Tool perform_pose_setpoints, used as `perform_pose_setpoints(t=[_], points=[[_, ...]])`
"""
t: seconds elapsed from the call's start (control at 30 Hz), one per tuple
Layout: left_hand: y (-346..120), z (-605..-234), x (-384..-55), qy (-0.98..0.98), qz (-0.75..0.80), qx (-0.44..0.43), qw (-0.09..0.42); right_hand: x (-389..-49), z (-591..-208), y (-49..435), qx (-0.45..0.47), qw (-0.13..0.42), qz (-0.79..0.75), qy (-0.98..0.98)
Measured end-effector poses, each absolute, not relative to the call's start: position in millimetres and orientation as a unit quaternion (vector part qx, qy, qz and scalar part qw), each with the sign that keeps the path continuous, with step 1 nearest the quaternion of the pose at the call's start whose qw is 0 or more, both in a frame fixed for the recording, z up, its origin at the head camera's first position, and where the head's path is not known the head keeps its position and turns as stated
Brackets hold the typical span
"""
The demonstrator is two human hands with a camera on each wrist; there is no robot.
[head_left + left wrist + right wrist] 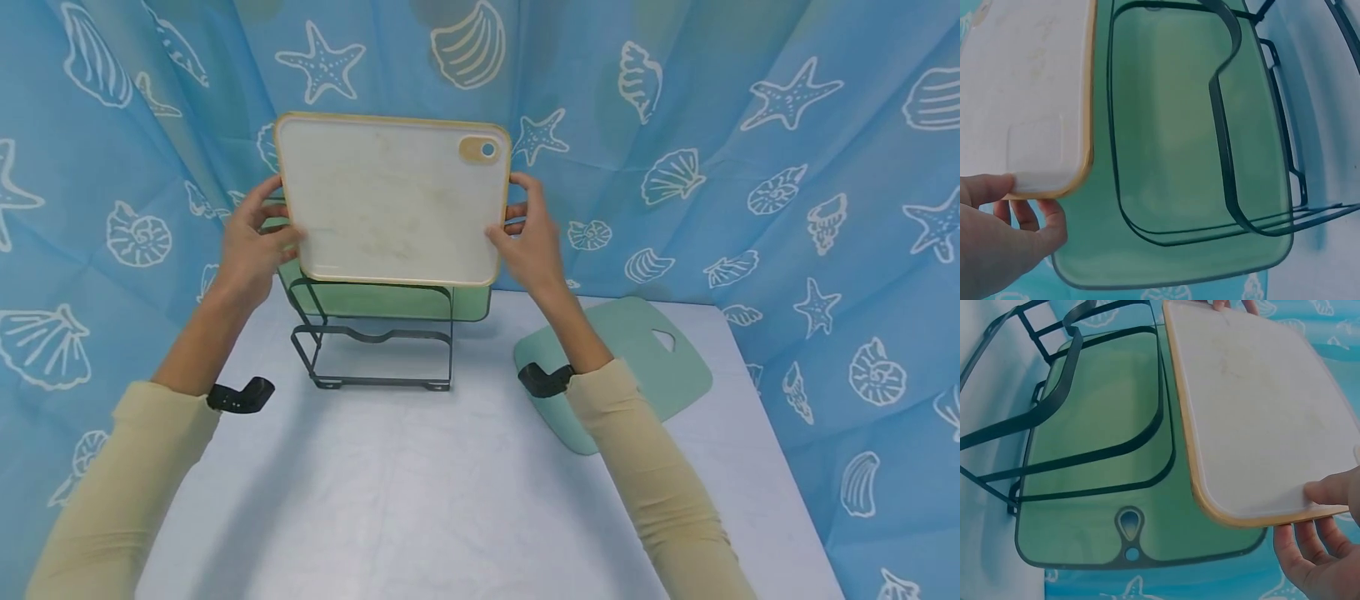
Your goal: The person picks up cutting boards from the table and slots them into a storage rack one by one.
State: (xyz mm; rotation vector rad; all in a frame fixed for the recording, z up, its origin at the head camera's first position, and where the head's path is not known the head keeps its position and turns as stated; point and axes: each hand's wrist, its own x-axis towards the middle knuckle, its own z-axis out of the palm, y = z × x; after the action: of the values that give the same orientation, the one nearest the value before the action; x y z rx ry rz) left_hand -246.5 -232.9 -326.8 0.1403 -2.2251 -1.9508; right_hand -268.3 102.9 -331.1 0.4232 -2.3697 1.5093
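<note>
A white cutting board with a yellow-orange rim (390, 200) is held up over a black wire rack (375, 335). At its left edge my left hand (253, 242) grips it, thumb on the white face and fingers behind. My right hand (534, 237) pinches the right edge in the same way, below the corner with the yellow hole. Behind it, a green cutting board with a dark rim (1166, 156) stands upright in the back of the rack. The right wrist view shows its teardrop-shaped inset and small hole near one end.
A pale green cutting board (645, 358) with a handle hole lies flat on the white table (390, 500), to the right of the rack and partly under my right forearm. A blue curtain with shell prints (705, 150) hangs behind the table and along its right side.
</note>
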Motion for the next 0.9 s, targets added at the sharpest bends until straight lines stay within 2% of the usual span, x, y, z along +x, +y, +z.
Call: perform_pose_setpoints(t=[0.6,0.9], points=[[-245,-335,-264,-0.721,-0.679,0.091,0.100,-286,-340,81,0.139,0.139,0.541,-0.818],[-252,-345,-271,-0.719,-0.683,0.082,0.099,-291,-345,73,0.130,0.136,0.544,-0.817]])
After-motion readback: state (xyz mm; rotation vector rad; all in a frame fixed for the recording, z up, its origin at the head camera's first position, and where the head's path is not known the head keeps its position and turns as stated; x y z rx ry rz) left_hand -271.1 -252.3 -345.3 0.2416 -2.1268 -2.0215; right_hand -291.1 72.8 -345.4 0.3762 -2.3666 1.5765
